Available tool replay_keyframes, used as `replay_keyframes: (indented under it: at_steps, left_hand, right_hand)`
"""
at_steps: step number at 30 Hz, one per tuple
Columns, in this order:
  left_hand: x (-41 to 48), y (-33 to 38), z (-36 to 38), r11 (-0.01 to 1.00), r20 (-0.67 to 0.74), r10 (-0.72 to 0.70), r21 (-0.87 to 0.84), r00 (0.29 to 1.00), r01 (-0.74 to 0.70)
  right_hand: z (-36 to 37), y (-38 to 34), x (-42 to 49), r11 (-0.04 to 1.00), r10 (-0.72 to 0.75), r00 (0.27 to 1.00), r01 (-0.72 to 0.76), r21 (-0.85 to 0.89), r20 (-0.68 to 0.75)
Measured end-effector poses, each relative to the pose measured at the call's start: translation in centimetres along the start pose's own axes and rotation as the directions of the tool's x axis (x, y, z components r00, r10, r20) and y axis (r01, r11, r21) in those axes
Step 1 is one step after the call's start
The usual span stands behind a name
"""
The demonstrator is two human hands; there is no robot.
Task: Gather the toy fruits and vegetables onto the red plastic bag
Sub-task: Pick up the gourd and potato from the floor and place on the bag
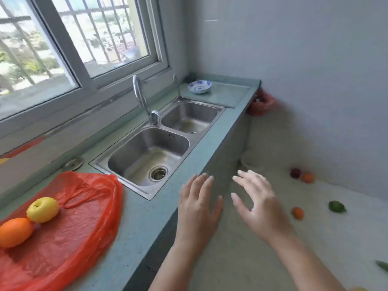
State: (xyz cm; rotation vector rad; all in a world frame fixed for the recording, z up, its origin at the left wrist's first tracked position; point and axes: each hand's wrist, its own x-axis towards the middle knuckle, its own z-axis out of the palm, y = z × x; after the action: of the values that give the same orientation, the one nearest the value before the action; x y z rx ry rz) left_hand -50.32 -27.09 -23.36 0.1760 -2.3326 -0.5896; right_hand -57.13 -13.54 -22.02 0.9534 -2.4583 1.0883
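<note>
A long blue-green speckled stone table (147,223) runs under the window, its near end cut off by the frame. Set into it is a double-bowl stainless steel sink (117,164), smooth and dull-shining. On the table's left lies the crinkled, translucent red plastic bag (79,227), spread flat and running out of view at the lower left.

Both hands hang past the table's front edge, over the pale floor (262,259). The left hand (198,204) and the right hand (258,206) are apart, fingers straight and spread, holding nothing.

On the bag, touching each other, sit a glossy orange toy fruit (14,232) (its left side cropped) and a round yellow toy apple (43,209). On the floor lie a green toy vegetable (337,206), a small orange toy (298,213), and farther off a second orange toy (308,177) just beside a dark red one (295,172), all blurred. A green sliver (382,265) at the right edge is too cropped to identify.
</note>
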Motion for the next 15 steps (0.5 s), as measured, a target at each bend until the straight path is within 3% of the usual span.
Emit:
replay_keyframes:
  at_steps: [7,15]
  left_hand:
    - [-1.3,8.8,5.9,0.976,0.181,0.2,-0.12,0.963,-0.18]
    - [-2.0,15.2,12.9,0.907,0.343,0.395,-0.294,0.852,-0.302]
  right_hand:
    - [-8.6,5.6,-7.0,0.96,0.219,0.961,-0.243,-0.14,-0.17]
    - [-14.2,10.9,-12.7,0.85,0.39,0.851,-0.479,-0.217,-0.351]
